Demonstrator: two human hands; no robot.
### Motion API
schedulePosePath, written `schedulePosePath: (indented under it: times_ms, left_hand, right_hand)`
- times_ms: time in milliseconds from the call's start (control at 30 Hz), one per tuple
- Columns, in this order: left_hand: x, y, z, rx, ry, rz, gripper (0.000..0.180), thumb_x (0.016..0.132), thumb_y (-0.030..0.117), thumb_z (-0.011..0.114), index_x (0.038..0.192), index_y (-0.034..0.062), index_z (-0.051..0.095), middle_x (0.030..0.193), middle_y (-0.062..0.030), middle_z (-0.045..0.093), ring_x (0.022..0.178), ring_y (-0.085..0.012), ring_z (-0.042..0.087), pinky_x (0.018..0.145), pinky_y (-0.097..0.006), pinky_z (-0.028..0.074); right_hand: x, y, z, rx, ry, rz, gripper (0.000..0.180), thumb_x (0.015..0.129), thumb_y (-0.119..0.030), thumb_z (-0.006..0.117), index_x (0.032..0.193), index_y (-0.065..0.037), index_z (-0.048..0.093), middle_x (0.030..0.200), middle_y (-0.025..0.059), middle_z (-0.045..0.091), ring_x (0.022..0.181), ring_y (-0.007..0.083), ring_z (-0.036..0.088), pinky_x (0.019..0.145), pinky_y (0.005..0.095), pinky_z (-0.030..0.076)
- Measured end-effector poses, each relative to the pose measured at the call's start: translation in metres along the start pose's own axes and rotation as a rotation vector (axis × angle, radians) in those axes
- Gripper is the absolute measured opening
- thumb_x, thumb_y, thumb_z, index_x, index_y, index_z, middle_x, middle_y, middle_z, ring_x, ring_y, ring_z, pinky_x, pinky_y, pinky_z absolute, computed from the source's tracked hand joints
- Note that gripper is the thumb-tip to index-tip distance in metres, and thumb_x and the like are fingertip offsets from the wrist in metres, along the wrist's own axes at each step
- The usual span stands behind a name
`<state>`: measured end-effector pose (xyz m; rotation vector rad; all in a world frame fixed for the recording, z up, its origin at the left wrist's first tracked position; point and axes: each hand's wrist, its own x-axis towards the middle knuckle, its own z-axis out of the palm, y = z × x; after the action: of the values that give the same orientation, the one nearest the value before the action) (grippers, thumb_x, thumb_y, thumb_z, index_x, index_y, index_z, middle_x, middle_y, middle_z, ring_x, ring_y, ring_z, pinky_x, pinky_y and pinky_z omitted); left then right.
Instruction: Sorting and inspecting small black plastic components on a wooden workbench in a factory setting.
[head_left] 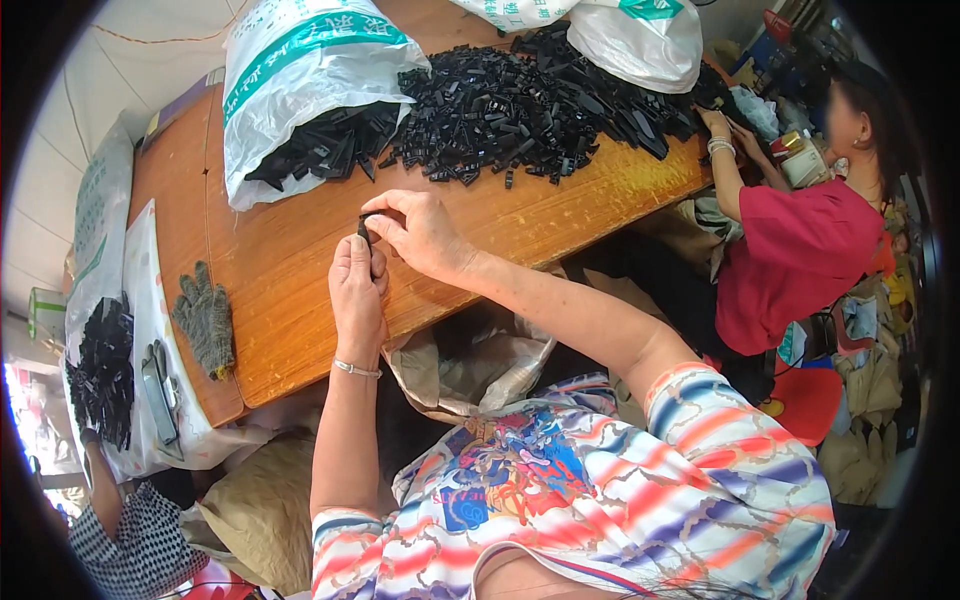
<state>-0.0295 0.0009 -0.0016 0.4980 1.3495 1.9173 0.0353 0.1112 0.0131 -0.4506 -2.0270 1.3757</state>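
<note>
“Judging by these grips, what might go wrong first?”

“A slip, I'd say. The left hand [357, 285] is closed on a small black piece [363, 229], left of centre in the frame, and the right hand [428, 235] pinches its upper end between thumb and fingertips. With so little to hold, an uneven pull or twist could make it spring away.”

“One piece there, or two?”

“I can't tell; the fingers cover too much.”

“And if it got loose?”

“They're over the wooden table [285, 260], close to its near edge, so it might bounce off and drop into the open beige bag [425, 385] at the middle of the frame. Flung upward, it could be lost in the black heap [490, 115] at upper centre, where everything looks alike.”

“Anything to catch a finger on?”

“Perhaps the long black pieces [330, 145] at the mouth of the white sack [300, 75], upper left. Some end in points, and a careless sweep could meet one.”

“So where's the room?”

“Bare wood runs left towards the grey glove [205, 320], and a strip follows the near edge rightward below the heap. Straight up the frame, sack and heap soon close it off. The co-worker's hands [717, 124], upper right, are well apart from these.”
</note>
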Motion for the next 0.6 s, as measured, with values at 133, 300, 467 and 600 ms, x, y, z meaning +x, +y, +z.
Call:
schedulePosePath:
  times_ms: [133,300,467,600]
  left_hand:
    - [0.0,-0.004,-0.002,-0.024,0.001,-0.003,0.02,0.101,0.024,0.042,0.089,0.0097,0.051,0.064,0.0061,0.039,0.05,-0.0016,0.029,0.043,-0.018,0.022]
    - [0.002,-0.012,-0.003,0.075,0.014,0.104,0.022,0.101,0.022,0.041,0.086,0.0092,0.05,0.063,0.0066,0.037,0.049,-0.0021,0.027,0.042,-0.019,0.021]
    - [0.001,0.003,0.011,0.111,-0.006,0.139,0.024,0.102,0.025,0.039,0.084,0.0104,0.048,0.061,0.0072,0.037,0.049,-0.0014,0.027,0.042,-0.018,0.021]
    - [-0.004,0.01,0.018,0.027,-0.002,0.062,0.024,0.102,0.025,0.039,0.089,0.0087,0.051,0.062,0.0069,0.037,0.051,-0.0014,0.028,0.043,-0.017,0.022]
  right_hand:
    - [-0.003,0.005,-0.001,-0.114,-0.011,-0.056,0.017,0.086,-0.007,0.063,0.1,0.002,0.062,0.075,0.0084,0.065,0.065,0.0129,0.062,0.057,0.0279,0.049]
    - [-0.007,0.011,-0.001,-0.399,-0.032,-0.311,0.011,0.083,-0.006,0.061,0.092,0.0,0.059,0.081,0.0162,0.064,0.072,0.0291,0.063,0.063,0.0358,0.05]
    - [-0.01,0.003,-0.004,-0.316,0.113,-0.262,0.011,0.083,-0.007,0.062,0.092,-0.001,0.059,0.078,0.015,0.064,0.071,0.0285,0.063,0.062,0.035,0.05]
    - [-0.004,-0.004,-0.006,-0.249,0.177,-0.189,0.012,0.083,-0.007,0.063,0.093,-0.002,0.06,0.076,0.013,0.064,0.068,0.0248,0.063,0.06,0.0329,0.049]
